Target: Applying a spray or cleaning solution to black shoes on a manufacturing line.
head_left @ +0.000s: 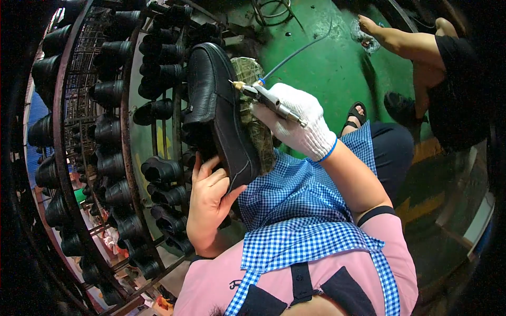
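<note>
Closest to the camera, over a blue-and-white checked apron [300, 221] worn above a pink shirt, the bare left hand [208, 197] is cupped from below around the heel end of a black shoe [216, 110], its fingers bent against the sole edge and its thumb pressed up on the other side. This shoe is a glossy black leather loafer with a seam running along its side and a raised stitched front; it is held upright in the air, toe pointing away from the person, just above the lap. At its right side the right hand [295, 124], in a white knitted glove with a blue cuff, is closed around a slim metal tool [266, 97] whose brass tip touches the shoe's upper edge; a thin blue hose [295, 52] leads off the tool over the green floor [327, 63]. Behind the shoe stands a round wire rack [126, 137] holding rows of black shoes [158, 168] on its pegs. Farther off to the right, another person's arm [400, 39] reaches down toward the floor.
</note>
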### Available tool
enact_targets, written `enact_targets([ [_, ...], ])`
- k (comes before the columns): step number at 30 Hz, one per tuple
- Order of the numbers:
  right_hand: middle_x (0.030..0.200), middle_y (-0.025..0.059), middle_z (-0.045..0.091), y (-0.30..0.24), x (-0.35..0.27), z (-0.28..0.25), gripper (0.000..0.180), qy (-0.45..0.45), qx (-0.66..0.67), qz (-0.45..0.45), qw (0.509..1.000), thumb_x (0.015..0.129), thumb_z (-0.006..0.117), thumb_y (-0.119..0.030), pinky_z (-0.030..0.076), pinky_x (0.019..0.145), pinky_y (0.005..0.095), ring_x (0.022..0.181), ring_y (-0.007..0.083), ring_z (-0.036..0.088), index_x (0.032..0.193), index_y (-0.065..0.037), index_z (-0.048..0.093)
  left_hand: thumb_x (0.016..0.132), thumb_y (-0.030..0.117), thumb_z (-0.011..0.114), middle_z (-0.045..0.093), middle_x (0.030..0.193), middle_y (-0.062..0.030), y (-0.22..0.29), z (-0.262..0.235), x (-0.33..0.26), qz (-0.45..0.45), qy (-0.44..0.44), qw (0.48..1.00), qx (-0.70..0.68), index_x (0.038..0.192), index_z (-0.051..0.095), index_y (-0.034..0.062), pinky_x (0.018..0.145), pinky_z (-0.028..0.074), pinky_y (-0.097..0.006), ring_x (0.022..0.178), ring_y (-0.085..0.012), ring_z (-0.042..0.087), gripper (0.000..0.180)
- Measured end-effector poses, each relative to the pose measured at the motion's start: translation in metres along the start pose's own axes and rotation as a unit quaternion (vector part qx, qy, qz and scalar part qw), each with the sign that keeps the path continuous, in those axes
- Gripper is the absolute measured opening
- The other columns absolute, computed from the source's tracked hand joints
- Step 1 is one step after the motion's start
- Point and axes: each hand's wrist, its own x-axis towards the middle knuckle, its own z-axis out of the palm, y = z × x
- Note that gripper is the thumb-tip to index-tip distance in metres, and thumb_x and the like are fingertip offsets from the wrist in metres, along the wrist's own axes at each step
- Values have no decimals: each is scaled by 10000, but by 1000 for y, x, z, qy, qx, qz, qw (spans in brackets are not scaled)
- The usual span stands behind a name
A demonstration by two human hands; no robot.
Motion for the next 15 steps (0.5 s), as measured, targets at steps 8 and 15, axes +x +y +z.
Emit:
enact_targets([
  [8, 734, 106, 574, -12, -26, -3, 159, -5, 0, -12, 1000, 823, 770, -179, 487, 568, 362, 623, 299, 602, 910, -87, 672, 784, 164, 769, 717, 1020, -73, 1, -1, 0, -8, -3, 1000, -16, 916, 716, 49, 1131, 266, -577, 1151, -348, 575, 182],
  [15, 828, 118, 596, -11, -50, -10, 241, 48, 106, -1, 993, 840, 759, -94, 505, 632, 346, 716, 242, 623, 1033, -2, 648, 782, 182, 773, 716, 1014, -75, -2, -3, 2, 9, -3, 1000, -6, 906, 707, 36, 1133, 263, -580, 1142, -346, 580, 202],
])
